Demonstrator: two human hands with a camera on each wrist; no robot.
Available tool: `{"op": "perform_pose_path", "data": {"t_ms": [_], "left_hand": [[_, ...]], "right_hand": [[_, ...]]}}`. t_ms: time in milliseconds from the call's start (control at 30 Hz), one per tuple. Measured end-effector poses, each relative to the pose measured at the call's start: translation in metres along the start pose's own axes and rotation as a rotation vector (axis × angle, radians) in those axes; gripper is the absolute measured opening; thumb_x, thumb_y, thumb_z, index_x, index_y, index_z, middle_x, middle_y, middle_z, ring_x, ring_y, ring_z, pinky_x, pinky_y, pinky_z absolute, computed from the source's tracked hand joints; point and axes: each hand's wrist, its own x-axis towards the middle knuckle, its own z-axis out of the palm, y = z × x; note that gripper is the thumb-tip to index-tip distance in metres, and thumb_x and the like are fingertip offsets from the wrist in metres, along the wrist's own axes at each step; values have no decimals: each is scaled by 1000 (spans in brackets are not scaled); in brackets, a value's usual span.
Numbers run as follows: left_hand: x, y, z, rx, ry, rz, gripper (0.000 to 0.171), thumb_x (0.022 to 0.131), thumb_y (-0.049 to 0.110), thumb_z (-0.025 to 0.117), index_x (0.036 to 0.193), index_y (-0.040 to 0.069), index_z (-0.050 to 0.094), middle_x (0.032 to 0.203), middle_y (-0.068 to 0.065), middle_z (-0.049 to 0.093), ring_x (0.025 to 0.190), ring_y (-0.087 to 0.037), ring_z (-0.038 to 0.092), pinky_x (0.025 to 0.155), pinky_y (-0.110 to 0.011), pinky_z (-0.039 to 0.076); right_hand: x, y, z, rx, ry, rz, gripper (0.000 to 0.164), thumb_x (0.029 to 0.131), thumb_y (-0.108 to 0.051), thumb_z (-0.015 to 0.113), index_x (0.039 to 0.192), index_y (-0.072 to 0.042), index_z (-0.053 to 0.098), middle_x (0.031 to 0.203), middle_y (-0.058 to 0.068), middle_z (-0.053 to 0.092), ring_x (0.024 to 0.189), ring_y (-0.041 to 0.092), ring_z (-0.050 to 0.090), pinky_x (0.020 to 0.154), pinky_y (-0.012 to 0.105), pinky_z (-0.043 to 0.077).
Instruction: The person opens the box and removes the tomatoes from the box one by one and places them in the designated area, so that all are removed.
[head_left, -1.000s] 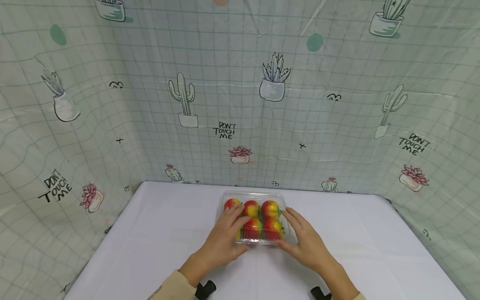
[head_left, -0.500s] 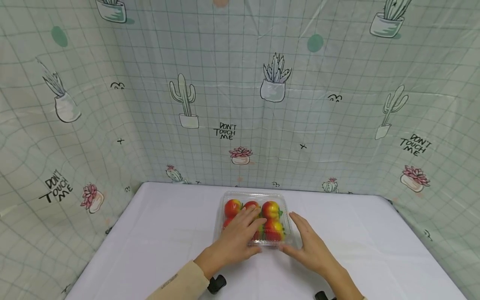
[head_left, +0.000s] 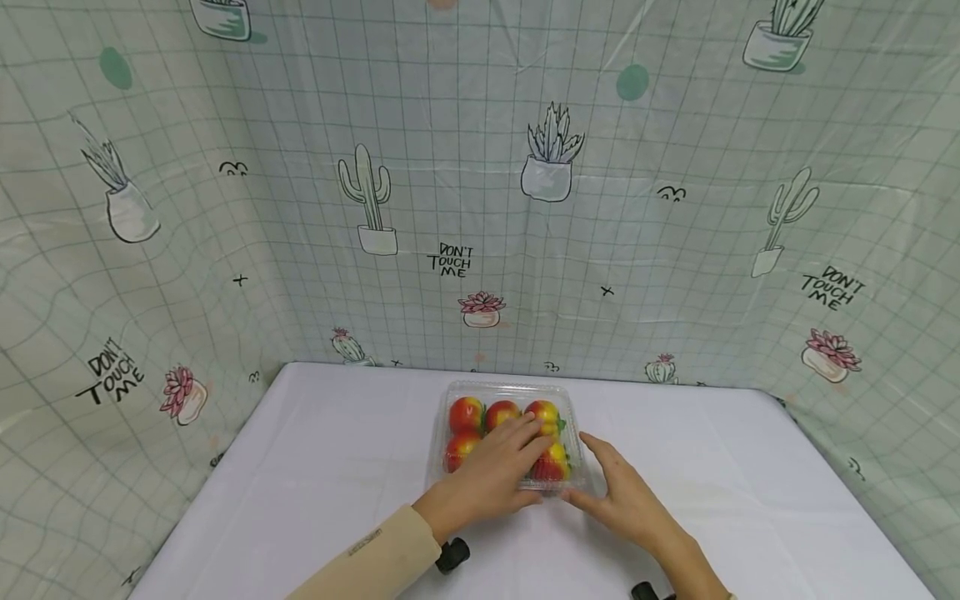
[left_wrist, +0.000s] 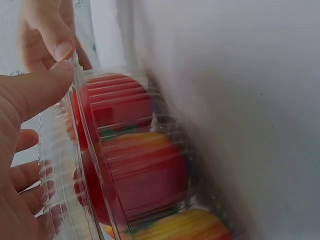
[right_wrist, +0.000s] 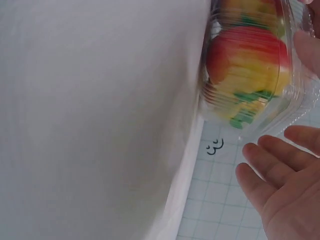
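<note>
A clear plastic clamshell box (head_left: 510, 388) sits on the table, its lid down. Inside are several red-and-yellow round fruits (head_left: 466, 414) with green leaves, some hidden under the left hand. My left hand (head_left: 491, 467) lies across the lid, fingers extended over its right half, thumb at the front rim. In the left wrist view that thumb (left_wrist: 55, 80) touches the lid's edge. My right hand (head_left: 626, 492) stands at the box's front right corner, fingers spread, thumb near the front edge. The right wrist view shows those fingers (right_wrist: 275, 165) slightly apart from the box side.
A white cloth (head_left: 337, 467) covers the table. A grid-patterned curtain (head_left: 465, 208) with printed cacti rises behind it and along both sides. Black wrist-camera mounts (head_left: 453, 555) hang under both wrists.
My left hand has slid rightward across the lid, uncovering the left fruits. My right hand has drawn slightly right, its fingers leaving the box's right side. The box has hardly moved.
</note>
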Motion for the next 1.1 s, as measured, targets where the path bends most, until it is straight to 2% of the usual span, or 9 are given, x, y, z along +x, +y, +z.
{"op": "perform_pose_path", "data": {"t_ms": [167,367,600,800,1100], "left_hand": [[7,2,4,23,-24,8,72,78,43,77,137,13,47,141,-7,46,136,-26,36,112,-39,29],[14,2,8,48,-42,11,67,79,44,76,134,14,50,135,-4,49,134,-25,38,113,-40,28],[22,4,7,57,-87,-1,68,82,47,72,137,15,49,139,-4,48,135,-25,38,113,-41,27],[26,5,7,49,-124,-10,66,85,47,68,141,17,46,144,-5,44,134,-18,38,111,-35,31],[31,6,9,61,-142,-20,68,85,50,66,142,19,45,145,-4,43,134,-17,39,110,-36,32]], "right_hand": [[0,2,0,18,7,-17,83,81,-51,70,145,-12,36,144,12,42,133,35,39,103,58,35],[0,5,1,43,1,-20,81,82,-51,70,144,-11,38,143,12,44,132,35,39,102,58,35],[0,5,1,65,-11,-7,80,82,-51,70,144,-12,39,142,12,45,132,34,40,103,58,35],[0,5,1,94,-36,8,79,83,-52,68,145,-12,38,143,13,44,131,35,40,103,59,34],[-1,6,1,98,-43,7,76,84,-50,68,144,-13,41,142,13,46,129,35,43,102,58,36]]}}
